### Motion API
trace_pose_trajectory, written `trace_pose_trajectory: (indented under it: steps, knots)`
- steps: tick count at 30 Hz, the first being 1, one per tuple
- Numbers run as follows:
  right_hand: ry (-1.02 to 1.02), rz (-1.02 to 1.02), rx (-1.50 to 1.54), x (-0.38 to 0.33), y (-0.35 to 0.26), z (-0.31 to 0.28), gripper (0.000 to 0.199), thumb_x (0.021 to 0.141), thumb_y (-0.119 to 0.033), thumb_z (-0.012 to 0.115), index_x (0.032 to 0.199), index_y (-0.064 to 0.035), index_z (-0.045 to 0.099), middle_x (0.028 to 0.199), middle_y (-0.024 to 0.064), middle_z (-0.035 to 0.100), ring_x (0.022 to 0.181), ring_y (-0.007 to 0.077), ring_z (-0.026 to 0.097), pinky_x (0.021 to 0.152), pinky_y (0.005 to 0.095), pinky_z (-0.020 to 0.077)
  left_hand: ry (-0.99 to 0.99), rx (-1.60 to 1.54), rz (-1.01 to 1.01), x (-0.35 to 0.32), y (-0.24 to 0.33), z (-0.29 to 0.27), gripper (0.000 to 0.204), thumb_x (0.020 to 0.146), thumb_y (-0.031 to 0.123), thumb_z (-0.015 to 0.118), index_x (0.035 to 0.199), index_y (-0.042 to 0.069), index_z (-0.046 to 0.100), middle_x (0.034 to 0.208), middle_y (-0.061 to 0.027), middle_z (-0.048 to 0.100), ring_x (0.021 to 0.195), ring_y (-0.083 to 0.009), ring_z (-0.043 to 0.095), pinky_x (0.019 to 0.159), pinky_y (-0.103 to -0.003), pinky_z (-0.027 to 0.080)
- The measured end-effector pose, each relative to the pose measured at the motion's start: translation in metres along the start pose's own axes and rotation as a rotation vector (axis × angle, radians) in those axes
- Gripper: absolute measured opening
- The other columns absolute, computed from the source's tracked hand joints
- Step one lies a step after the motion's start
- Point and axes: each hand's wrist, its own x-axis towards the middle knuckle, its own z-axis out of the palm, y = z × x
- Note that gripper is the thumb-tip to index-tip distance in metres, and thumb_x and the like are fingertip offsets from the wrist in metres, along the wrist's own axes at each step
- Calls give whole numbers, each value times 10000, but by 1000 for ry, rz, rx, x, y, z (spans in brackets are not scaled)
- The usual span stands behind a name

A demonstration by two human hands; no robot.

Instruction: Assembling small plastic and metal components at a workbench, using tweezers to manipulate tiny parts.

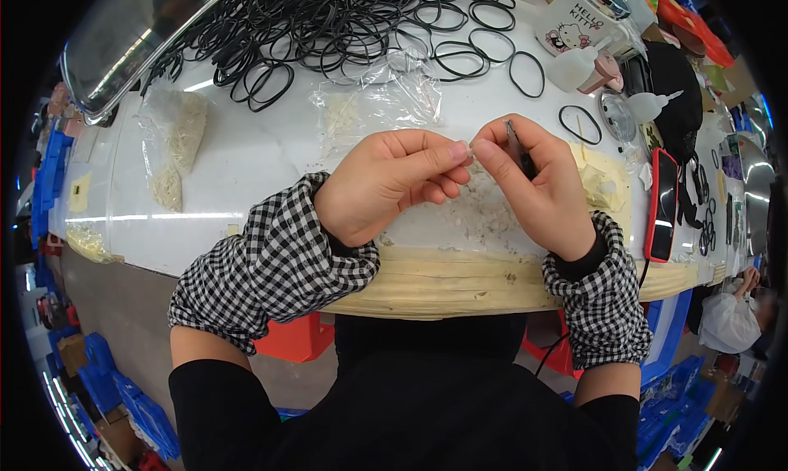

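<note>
Above the table's front edge my two hands meet, fingertips almost touching. My left hand (373, 179) is closed in a pinch, with a tiny pale piece (470, 151) at its thumb tip. The thumb and forefinger of my right hand (546, 196) come up against the same spot. A slim dark hand tool (517, 148) with a pointed end lies tucked in my right hand; its exact kind is partly covered by the fingers. Under the hands, small whitish crumbs (488, 212) are scattered on the tabletop. Just beyond, a clear plastic bag (410, 101) lies flat with off-white bits in it.
A big heap of black rubber rings (328, 27) covers the far side. At left stands a bag of off-white pieces (187, 130) near a shiny metal tray (123, 60). Rightward are a red-cased phone (662, 204), squeeze bottles (572, 67) and yellow paper (606, 188).
</note>
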Motion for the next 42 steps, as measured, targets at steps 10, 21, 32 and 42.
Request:
trace_pose_trajectory:
  steps: [10,21,32,42]
  knots:
    - [44,-43,-68,-2,-5,2,97,785,-82,662,818,-5,613,732,0,584,580,29,454,458,181,312,38,-15,73,1,-2,1,192,938,224,535,951,41,594,834,6,591,729,-60,528,654,-182,429]
    - [107,-109,-77,-5,-8,8,125,764,-102,683,800,-19,597,726,4,582,578,39,477,448,189,318,-103,-81,133,3,-9,1,204,953,241,510,954,45,568,809,16,548,711,-63,489,657,-189,416]
    - [130,-331,-430,-3,0,7,339,799,-314,692,687,-49,512,586,60,535,488,215,518,439,303,385,-280,-303,78,4,-8,0,194,986,241,428,948,70,511,820,31,484,716,-65,421,659,-184,374]
    - [99,-330,-468,-4,-3,9,327,830,-306,657,679,-51,517,579,59,532,477,213,517,434,306,383,-307,-358,104,3,-13,1,186,984,219,437,1025,54,512,830,29,478,726,-59,413,658,-172,371]
